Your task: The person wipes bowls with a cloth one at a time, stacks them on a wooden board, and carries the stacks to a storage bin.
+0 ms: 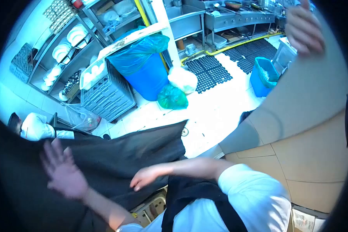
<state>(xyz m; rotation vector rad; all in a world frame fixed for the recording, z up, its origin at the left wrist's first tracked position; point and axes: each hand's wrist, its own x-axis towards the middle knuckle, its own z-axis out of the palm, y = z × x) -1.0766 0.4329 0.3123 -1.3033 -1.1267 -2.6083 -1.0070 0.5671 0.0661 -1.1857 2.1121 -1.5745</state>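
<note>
My left hand (65,172) is raised over a large black cloth (116,154), palm up and fingers spread, with nothing in it. My right arm reaches across my body. At its end, my right hand (147,176) hangs low over the same cloth, fingers loosely bent downward and nothing visible in them. The cloth spreads wide to the left, and one corner points toward the pale floor. I wear a white shirt and a black apron (178,197).
Another person's hand (304,31) is above a grey-brown surface (297,92) at right. A person in white (36,127) is at far left. Beyond stand dish shelves (46,50), stacked crates (108,92), a blue bin (145,77), tied bags (173,96), a smaller bin (261,83) and a stove (236,23).
</note>
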